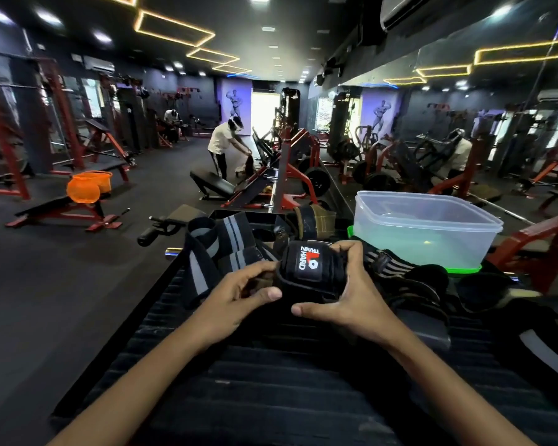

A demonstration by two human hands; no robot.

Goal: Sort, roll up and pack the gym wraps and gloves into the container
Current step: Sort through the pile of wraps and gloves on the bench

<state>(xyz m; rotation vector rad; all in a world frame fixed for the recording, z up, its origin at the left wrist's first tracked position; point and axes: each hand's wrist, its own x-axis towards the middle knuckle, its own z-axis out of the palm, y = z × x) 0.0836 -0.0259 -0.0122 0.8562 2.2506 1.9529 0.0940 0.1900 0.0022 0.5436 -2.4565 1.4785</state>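
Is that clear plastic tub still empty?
Empty: through the clear container only its bare bottom shows, and no lid is on it.

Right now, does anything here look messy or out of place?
Nothing looks damaged. The wraps and gloves lie in a loose heap on the bench, and the container looks empty. Both hands grip one rolled wrap.

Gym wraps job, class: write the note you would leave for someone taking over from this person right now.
Left hand and right hand both grip the rolled black wrap over the bench.
Clear container stands ahead on the right, looks empty, on a green lid.
Grey-striped wraps lie loose to the left; gloves behind; more wraps right.
Done: one wrap rolled.
Left: pack it, then roll and pack the rest.
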